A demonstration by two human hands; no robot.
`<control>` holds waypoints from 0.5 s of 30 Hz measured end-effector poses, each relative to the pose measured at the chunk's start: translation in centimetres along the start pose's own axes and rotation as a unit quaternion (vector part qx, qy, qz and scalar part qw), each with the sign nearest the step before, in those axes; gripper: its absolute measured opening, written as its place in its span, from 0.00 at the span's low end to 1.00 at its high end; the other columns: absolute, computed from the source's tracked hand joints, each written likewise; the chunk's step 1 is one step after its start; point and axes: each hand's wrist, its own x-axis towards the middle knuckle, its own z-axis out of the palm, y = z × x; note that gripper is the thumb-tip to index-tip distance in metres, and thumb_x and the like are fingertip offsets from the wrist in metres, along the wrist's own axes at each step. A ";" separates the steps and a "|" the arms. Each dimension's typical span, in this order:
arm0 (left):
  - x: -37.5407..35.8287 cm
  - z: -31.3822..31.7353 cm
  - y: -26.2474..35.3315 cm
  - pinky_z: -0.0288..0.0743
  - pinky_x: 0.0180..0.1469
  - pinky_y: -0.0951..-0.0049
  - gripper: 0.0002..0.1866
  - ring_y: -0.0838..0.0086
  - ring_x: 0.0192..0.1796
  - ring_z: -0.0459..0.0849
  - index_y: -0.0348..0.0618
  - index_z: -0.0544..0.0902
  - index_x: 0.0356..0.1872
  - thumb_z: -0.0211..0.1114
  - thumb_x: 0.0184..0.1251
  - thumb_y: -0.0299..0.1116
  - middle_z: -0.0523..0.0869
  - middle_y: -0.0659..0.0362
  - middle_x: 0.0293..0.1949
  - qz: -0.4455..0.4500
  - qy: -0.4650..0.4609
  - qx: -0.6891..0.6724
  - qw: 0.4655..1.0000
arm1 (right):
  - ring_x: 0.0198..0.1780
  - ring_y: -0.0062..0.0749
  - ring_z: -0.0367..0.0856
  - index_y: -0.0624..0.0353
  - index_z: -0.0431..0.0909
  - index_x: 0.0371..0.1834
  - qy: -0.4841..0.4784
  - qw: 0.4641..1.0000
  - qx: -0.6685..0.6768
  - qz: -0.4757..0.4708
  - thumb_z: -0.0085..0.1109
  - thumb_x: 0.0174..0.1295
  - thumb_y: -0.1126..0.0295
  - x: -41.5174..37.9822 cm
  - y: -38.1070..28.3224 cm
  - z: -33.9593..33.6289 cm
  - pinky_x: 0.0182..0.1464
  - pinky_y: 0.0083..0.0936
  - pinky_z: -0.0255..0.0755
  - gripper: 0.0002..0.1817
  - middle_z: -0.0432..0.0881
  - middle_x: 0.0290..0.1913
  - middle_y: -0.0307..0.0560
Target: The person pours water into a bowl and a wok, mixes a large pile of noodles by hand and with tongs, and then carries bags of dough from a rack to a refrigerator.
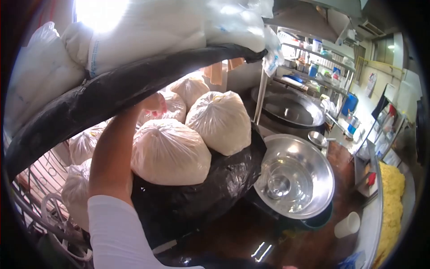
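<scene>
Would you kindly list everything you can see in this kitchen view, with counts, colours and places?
Tied plastic bags: about six visible, translucent white with pale contents, piled on the black sheet at centre left.
Black plastic sheet: one, black, under the pile and draped over the upper rack edge.
White sacks: several, white, stacked along the top.
Steel basin: one, silver, right of the pile, clear plastic inside.
Large wok: one, dark metal, behind the basin.
Cup: one, white, lower right.
Yellow food: one heap, yellow, far right tray.
Shelves: metal, upper right, holding containers.
Hand: one arm in a white sleeve, reaching up to the bags; which hand is unclear.
</scene>
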 end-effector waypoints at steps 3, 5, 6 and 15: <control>-3.3 2.6 2.6 0.76 0.51 0.66 0.22 0.63 0.46 0.83 0.44 0.83 0.47 0.68 0.48 0.38 0.85 0.52 0.45 0.021 0.003 -0.018 1.000 | 0.24 0.32 0.77 0.54 0.78 0.45 -0.009 0.996 -0.039 -0.076 0.60 0.60 0.61 2.6 -0.3 0.8 0.25 0.28 0.69 0.13 0.80 0.32 0.44; -4.9 4.7 3.7 0.76 0.49 0.65 0.20 0.63 0.44 0.84 0.42 0.84 0.41 0.69 0.44 0.36 0.86 0.52 0.40 0.006 0.058 -0.018 0.998 | 0.25 0.32 0.77 0.54 0.78 0.46 -0.011 0.998 -0.049 -0.047 0.60 0.60 0.61 2.3 -0.9 1.0 0.25 0.28 0.69 0.14 0.80 0.35 0.45; -4.9 5.4 3.6 0.76 0.49 0.65 0.20 0.63 0.44 0.84 0.42 0.84 0.41 0.69 0.44 0.36 0.86 0.52 0.40 0.005 0.055 -0.017 0.998 | 0.26 0.33 0.77 0.53 0.78 0.46 -0.005 0.998 -0.063 -0.021 0.61 0.59 0.61 2.2 -0.9 0.7 0.25 0.28 0.68 0.14 0.80 0.38 0.45; -7.1 9.0 7.1 0.72 0.51 0.58 0.11 0.57 0.42 0.83 0.44 0.84 0.26 0.60 0.47 0.39 0.85 0.51 0.33 0.064 0.362 0.146 0.918 | 0.30 0.28 0.83 0.58 0.81 0.49 -0.063 0.984 -0.151 -0.074 0.64 0.55 0.53 8.6 2.4 -1.8 0.33 0.25 0.76 0.23 0.85 0.30 0.45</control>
